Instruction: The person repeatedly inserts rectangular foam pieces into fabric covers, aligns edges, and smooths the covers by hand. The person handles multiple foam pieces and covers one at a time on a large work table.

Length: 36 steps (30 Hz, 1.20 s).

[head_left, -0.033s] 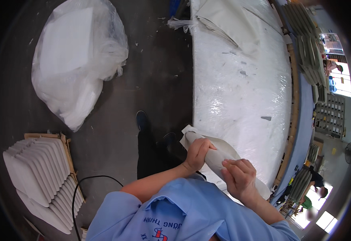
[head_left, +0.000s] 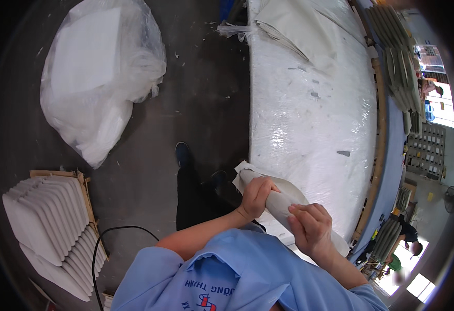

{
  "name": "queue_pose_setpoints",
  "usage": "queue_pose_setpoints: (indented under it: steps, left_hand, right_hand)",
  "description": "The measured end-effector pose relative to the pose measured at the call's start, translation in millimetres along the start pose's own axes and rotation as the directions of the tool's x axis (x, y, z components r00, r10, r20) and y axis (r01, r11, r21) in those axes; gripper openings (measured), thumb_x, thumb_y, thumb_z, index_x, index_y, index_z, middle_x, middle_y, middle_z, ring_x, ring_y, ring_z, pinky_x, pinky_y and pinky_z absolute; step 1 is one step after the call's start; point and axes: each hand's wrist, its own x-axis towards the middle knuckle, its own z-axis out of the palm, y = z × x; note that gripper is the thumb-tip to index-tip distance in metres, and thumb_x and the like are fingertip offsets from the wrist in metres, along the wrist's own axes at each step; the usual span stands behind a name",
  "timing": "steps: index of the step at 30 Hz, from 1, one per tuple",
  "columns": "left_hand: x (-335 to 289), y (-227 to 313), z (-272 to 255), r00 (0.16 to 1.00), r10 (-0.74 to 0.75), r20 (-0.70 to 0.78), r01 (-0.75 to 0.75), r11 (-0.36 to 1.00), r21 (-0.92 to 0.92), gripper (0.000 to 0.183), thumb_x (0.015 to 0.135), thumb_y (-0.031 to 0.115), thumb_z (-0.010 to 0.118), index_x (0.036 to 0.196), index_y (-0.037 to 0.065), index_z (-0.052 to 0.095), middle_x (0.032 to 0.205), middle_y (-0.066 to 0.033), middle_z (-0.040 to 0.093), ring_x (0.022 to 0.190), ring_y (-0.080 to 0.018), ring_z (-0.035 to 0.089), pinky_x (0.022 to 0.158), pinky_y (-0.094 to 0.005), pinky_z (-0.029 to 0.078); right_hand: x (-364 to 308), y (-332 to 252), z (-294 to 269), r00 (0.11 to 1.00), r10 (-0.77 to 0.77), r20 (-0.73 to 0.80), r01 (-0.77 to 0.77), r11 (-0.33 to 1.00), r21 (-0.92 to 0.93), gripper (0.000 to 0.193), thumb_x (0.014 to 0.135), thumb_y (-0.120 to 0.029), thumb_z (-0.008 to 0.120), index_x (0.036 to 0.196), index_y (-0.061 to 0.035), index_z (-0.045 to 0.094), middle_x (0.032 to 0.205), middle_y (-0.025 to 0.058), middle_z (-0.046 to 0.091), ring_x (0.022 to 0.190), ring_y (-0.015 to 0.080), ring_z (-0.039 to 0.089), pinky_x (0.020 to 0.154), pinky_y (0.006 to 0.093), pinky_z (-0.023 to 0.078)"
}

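Both my hands grip an off-white cushion cover [head_left: 280,203] at the near left corner of the plastic-wrapped table. It is bunched into a long, rounded shape that slants down to the right, with a loose flap spread out at its upper end. My left hand [head_left: 258,196] is closed round it near that end, thumb on top. Farther along, my right hand [head_left: 311,224] pinches its upper face with bent fingers. Whatever lies inside the cover is hidden. At the table's far end lie more off-white sheets [head_left: 294,28], flat and overlapping.
The table [head_left: 310,119] bears small grey scraps. On the floor at left are a large clear plastic bag [head_left: 107,119] with white pieces and a stack of pale cushions [head_left: 43,217]. A black cable [head_left: 126,227] loops near my left arm. People and hanging cushions [head_left: 401,78] show at right.
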Motion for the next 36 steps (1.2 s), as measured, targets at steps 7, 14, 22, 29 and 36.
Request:
queue_pose_setpoints:
  steps: [7, 14, 22, 29, 36]
  left_hand:
    - [6, -6, -24, 0.987, -0.117, 0.108, 0.138, 0.968, -0.211, 0.031, 0.110, 0.021, 0.048, 0.125, 0.002, 0.067, 0.124, -0.0108, 0.071, 0.118, -0.0255, 0.063, 0.106, -0.0445, 0.045]
    - [8, 14, -15, 0.970, 0.083, 0.228, -0.056, 0.990, -0.126, 0.036, 0.107, 0.018, 0.058, 0.141, 0.008, 0.065, 0.140, -0.0074, 0.065, 0.138, -0.0252, 0.053, 0.126, -0.0479, 0.024]
    - [14, 7, -8, 0.978, 0.036, 0.203, 0.008, 0.977, -0.211, 0.020, 0.109, 0.015, 0.055, 0.120, 0.010, 0.071, 0.123, -0.0054, 0.066, 0.117, -0.0247, 0.056, 0.111, -0.0402, 0.038]
    - [12, -9, -22, 0.961, 0.102, 0.258, -0.075, 0.991, -0.115, 0.036, 0.104, 0.028, 0.063, 0.136, 0.012, 0.063, 0.136, -0.0098, 0.064, 0.134, -0.0285, 0.053, 0.118, -0.0447, 0.033]
    - [-21, -70, -37, 0.954, -0.161, 0.254, 0.132, 0.983, 0.129, 0.071, 0.097, 0.038, 0.072, 0.155, 0.008, 0.046, 0.160, -0.0191, 0.043, 0.155, -0.0371, 0.033, 0.129, -0.0503, 0.021]
  right_hand:
    - [26, 12, -15, 0.999, 0.021, 0.041, -0.019, 0.999, -0.035, 0.026, 0.089, -0.009, 0.070, 0.114, -0.0005, 0.069, 0.106, 0.0169, 0.072, 0.087, 0.0357, 0.070, 0.079, 0.0444, 0.058]
    - [45, -4, -19, 0.975, 0.056, 0.215, -0.003, 0.970, -0.241, 0.031, 0.090, -0.023, 0.077, 0.114, -0.0047, 0.069, 0.103, 0.0138, 0.071, 0.084, 0.0320, 0.071, 0.074, 0.0423, 0.059]
    - [45, -2, -9, 0.964, 0.089, 0.250, -0.012, 0.956, -0.293, 0.021, 0.089, -0.025, 0.079, 0.093, -0.0074, 0.067, 0.079, 0.0092, 0.064, 0.070, 0.0297, 0.068, 0.062, 0.0425, 0.055]
    - [44, -4, -7, 0.954, 0.140, 0.264, -0.062, 0.957, -0.283, 0.022, 0.086, -0.022, 0.081, 0.098, -0.0054, 0.073, 0.081, 0.0107, 0.068, 0.070, 0.0301, 0.067, 0.063, 0.0425, 0.054]
    - [44, -2, -11, 0.959, 0.128, 0.252, -0.092, 0.984, -0.150, 0.022, 0.088, -0.023, 0.079, 0.099, -0.0048, 0.073, 0.086, 0.0130, 0.068, 0.077, 0.0328, 0.066, 0.070, 0.0439, 0.054]
